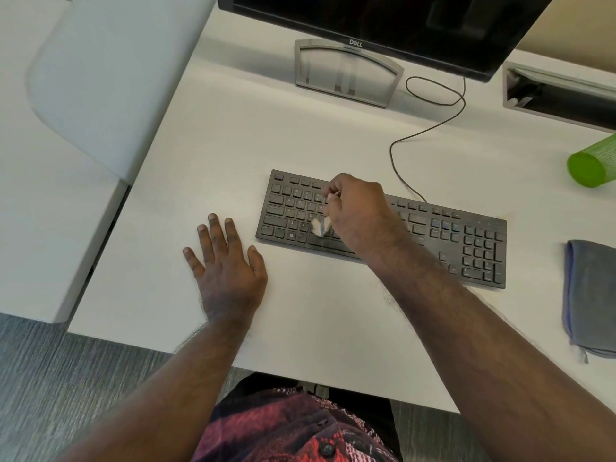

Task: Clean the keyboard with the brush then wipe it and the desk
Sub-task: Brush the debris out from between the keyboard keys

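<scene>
A black keyboard (466, 238) lies on the white desk (233, 145), its cable running back toward the monitor. My right hand (358, 215) hovers over the keyboard's left half and grips a small brush (320, 225); its pale bristles touch the keys near the bottom letter row. The brush handle is mostly hidden inside my fingers. My left hand (226, 265) rests flat on the desk just left of the keyboard, fingers spread, holding nothing. A folded grey cloth (590, 295) lies on the desk at the right edge.
A dark monitor (383, 15) on a silver stand (346, 71) is behind the keyboard. A green cylinder (591, 165) lies at the right. A cable slot (560, 95) is set in the desk at back right. A grey partition (110, 71) stands at the left.
</scene>
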A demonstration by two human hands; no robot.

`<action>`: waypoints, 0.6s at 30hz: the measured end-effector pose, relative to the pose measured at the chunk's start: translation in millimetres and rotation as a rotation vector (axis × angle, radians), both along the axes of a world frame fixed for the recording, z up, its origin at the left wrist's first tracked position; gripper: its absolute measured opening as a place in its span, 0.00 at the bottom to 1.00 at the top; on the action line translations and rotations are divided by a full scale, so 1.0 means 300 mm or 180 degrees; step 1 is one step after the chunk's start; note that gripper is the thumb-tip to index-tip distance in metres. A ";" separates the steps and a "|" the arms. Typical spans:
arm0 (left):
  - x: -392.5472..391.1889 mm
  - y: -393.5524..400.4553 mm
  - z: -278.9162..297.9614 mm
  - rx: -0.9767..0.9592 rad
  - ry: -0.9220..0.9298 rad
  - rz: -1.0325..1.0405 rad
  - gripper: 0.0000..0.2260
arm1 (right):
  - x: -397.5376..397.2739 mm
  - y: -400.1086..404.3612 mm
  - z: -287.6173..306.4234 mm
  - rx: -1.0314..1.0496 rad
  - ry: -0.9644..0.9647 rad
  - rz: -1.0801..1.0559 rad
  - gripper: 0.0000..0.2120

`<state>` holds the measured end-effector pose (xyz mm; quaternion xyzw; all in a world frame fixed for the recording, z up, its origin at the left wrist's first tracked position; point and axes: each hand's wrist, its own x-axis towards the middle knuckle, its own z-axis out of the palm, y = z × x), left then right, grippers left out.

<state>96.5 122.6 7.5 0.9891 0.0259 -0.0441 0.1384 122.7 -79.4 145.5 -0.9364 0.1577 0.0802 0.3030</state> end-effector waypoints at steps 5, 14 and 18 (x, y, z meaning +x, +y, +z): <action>0.002 0.000 0.001 0.0001 0.0021 -0.0006 0.32 | 0.020 -0.011 0.004 0.0068 -0.0313 -0.0128 0.07; 0.002 0.003 0.000 0.0017 0.0035 -0.0020 0.32 | 0.003 -0.044 0.003 0.0185 0.0071 -0.0003 0.08; 0.003 0.001 -0.004 0.0000 0.0018 -0.0003 0.32 | -0.030 -0.040 0.009 0.0181 -0.0188 0.0131 0.08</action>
